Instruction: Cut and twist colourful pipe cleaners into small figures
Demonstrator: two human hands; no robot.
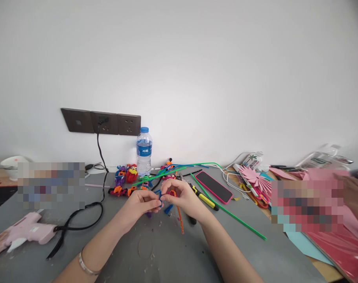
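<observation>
A small bent piece of blue pipe cleaner (160,199) is pinched between my two hands above the middle of the grey mat. My left hand (142,203) grips it with thumb and forefinger. From the other side, the fingertips of my right hand (179,193) close on it too. Just behind lie small colourful pipe-cleaner figures, among them a red one (131,173) and a purple one (120,175). An orange pipe cleaner (180,220) hangs or lies below my right hand. Long green pipe cleaners (240,218) stretch out to the right.
A water bottle (144,153) stands against the wall. Right of my hands are a phone (213,186) and a yellow-black tool (207,199). A pink glue gun (28,232) with a black cord lies left. Another person's hand (354,194) is at far right, over pink paper.
</observation>
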